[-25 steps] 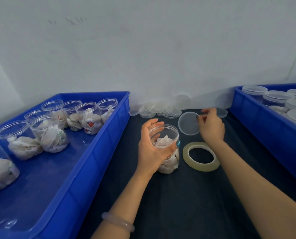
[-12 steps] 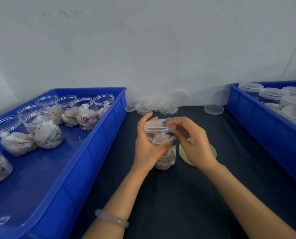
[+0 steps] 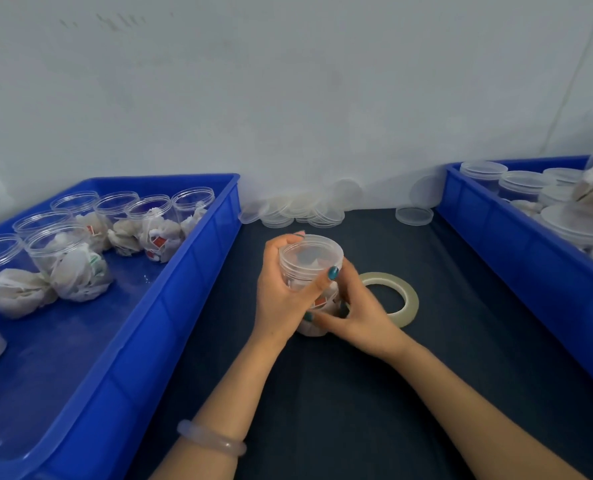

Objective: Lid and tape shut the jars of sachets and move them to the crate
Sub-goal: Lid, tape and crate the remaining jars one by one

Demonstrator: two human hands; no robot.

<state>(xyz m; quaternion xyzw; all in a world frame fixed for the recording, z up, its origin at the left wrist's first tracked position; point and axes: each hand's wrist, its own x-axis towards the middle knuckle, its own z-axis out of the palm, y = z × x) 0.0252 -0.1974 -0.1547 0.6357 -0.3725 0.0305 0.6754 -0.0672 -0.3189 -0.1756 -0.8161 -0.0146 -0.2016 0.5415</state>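
Far left of the pale yellowish tape roll (image 3: 406, 299), a blue plastic crate (image 3: 198, 258) holds open clear jars (image 3: 70, 265). Just left of the roll, the left hand (image 3: 281, 299) grasps the clear lidded plastic jar of white sachets (image 3: 309, 268); the right hand (image 3: 364, 313) clasps its lower part.

Single head-worn view, close above the table (image 3: 357, 393).
It faces forward and down; tape roll (image 3: 409, 297) near centre, wall (image 3: 288, 98) beyond it.

Jar (image 3: 309, 268) on mat (image 3: 357, 393) between two crates, tape roll (image 3: 404, 299) just right, loose lids (image 3: 298, 211) behind
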